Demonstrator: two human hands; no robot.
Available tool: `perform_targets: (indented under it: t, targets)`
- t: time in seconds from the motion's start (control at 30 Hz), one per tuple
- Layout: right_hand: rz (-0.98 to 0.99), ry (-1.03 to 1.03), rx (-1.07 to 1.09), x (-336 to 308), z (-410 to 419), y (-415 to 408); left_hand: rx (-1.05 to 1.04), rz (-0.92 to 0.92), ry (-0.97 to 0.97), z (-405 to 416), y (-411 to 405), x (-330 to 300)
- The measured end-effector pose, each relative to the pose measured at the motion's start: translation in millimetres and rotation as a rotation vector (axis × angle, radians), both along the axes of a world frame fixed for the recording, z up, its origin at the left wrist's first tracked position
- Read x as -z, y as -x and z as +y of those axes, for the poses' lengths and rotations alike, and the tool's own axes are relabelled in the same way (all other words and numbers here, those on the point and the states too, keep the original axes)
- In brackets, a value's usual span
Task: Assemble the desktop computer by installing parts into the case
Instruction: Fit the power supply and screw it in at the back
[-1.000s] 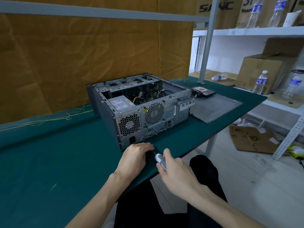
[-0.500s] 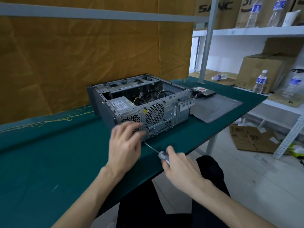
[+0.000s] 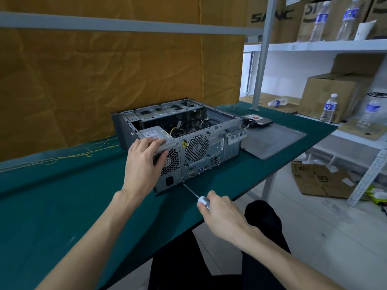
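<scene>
Now that the left hand has come up from the table edge, where it lay a second ago beside the tool, it rests with fingers spread and nearly straight over the top rear corner of the case, pressing on the metal lip by the power supply rather than grasping anything. The case lies on its side with the open bay upward, at the middle of the green table. Further right, the screwdriver has swung up so its tip meets the bottom edge of the rear panel, probably at a screw, though that is too small to tell. The right hand is wrapped round its pale handle. This looks like bracing for fastening. The side panel lies flat beyond, not yet fitted.
</scene>
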State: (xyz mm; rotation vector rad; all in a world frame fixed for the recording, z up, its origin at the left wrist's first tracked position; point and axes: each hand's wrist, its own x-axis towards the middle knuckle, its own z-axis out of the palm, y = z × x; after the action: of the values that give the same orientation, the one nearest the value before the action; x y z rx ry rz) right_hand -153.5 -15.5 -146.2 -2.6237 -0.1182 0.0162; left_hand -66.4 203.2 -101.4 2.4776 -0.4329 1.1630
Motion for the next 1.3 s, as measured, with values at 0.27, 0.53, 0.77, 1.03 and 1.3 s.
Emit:
perform_targets:
  t: [0.27, 0.53, 0.77, 1.03, 1.3]
  targets:
    - [0.065, -0.062, 0.022, 3.5, -3.8, -5.6, -0.013, 0.042, 0.044, -3.9, 2.8, -1.2]
    - [0.060, -0.099, 0.032, 2.2, -3.5, 2.1, -0.006, 0.038, 0.062, -4.5, 3.5, -0.2]
    - [-0.075, 0.088, -0.009, -2.4, -21.4, 12.4, 0.078, 0.033, 0.070, 3.5, 8.3, -3.3]
    - [-0.424, -0.586, 0.364, 2.0, -110.0, -49.4, 0.132, -0.009, -0.019, -55.8, -14.8, -61.6]
    - [-0.137, -0.483, 0.479, -28.7, -206.5, -242.1, 0.409, 0.519, -0.197, -169.9, -185.8, -102.6]
